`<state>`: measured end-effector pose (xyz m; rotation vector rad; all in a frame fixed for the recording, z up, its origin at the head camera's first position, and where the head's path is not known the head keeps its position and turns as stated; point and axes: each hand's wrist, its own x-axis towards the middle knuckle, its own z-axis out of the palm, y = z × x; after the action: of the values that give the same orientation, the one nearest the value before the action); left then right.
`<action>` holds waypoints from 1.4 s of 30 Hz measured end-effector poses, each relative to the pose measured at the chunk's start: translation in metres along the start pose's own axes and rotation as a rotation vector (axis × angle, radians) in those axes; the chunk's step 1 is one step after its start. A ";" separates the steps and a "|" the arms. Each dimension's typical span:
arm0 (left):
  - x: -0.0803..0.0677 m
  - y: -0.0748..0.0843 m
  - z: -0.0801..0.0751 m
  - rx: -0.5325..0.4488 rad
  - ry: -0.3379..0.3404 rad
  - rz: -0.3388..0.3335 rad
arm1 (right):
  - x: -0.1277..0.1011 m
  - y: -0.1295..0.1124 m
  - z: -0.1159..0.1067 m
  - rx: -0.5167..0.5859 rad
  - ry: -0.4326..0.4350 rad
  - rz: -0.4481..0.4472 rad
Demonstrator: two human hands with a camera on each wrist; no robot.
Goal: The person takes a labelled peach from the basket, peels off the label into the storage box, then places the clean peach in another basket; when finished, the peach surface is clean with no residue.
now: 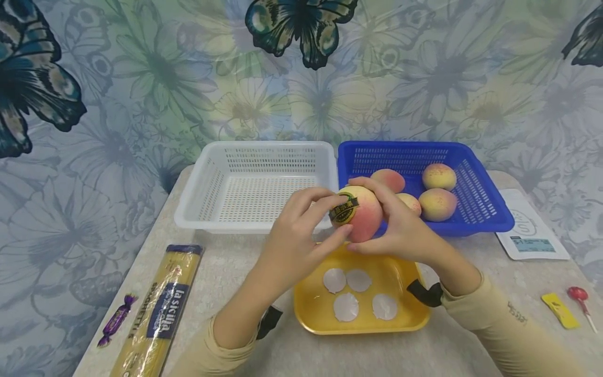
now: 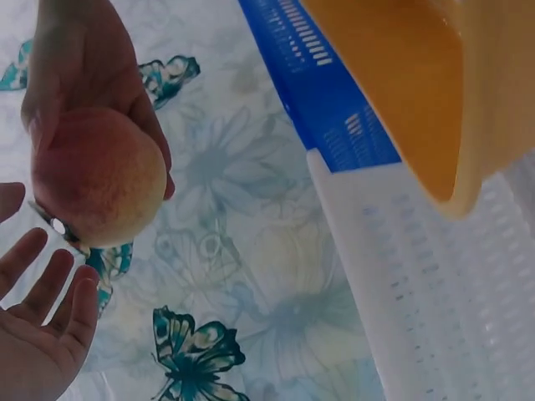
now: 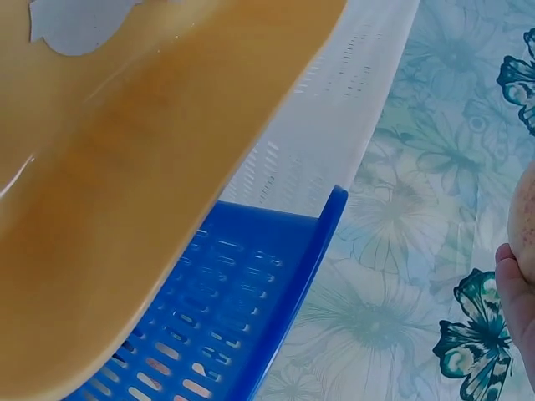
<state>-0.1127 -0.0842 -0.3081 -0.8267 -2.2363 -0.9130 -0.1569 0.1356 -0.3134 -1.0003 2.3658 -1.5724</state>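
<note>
My right hand (image 1: 400, 225) grips a pink-and-yellow peach (image 1: 369, 217), thumb below and fingers over the top, above the yellow tray's far edge. A round black-and-gold sticker (image 1: 345, 209) is on the peach's left side. My left hand (image 1: 299, 235) is at that side, index finger over the sticker and thumb near the fruit's lower edge. In the left wrist view the fingers (image 2: 52, 280) of this hand are spread and gently bent beside the sticker's edge (image 2: 58, 227). The yellow tray (image 1: 363, 327) below holds several round whitish pieces (image 1: 346, 307).
A blue basket (image 1: 490, 212) with several peaches (image 1: 438, 204) stands behind, beside a white basket (image 1: 188, 204). Spaghetti (image 1: 157, 309) and a purple-wrapped candy (image 1: 115, 320) lie left. At right are a white scale (image 1: 532, 225), a yellow packet (image 1: 559, 310) and a red lollipop (image 1: 577, 293).
</note>
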 end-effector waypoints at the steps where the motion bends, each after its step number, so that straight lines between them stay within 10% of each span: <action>1: 0.000 0.001 0.002 0.005 0.001 0.007 | 0.000 0.001 0.000 -0.001 -0.002 -0.006; 18: -0.003 0.002 0.008 0.158 0.150 0.149 | -0.004 0.007 0.001 -0.073 0.008 -0.006; 29: -0.001 -0.009 0.001 0.004 0.181 -0.012 | -0.011 0.009 -0.010 -0.152 0.037 0.069; 34: -0.006 -0.013 -0.002 -0.062 0.049 -0.154 | -0.017 0.009 -0.020 -0.125 0.058 0.104; 42: -0.033 -0.020 0.005 0.035 -0.469 -0.380 | -0.032 0.011 -0.035 -0.128 0.102 0.151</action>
<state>-0.1075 -0.1028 -0.3416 -0.6583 -2.8801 -0.9122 -0.1528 0.1839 -0.3152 -0.7589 2.5717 -1.4668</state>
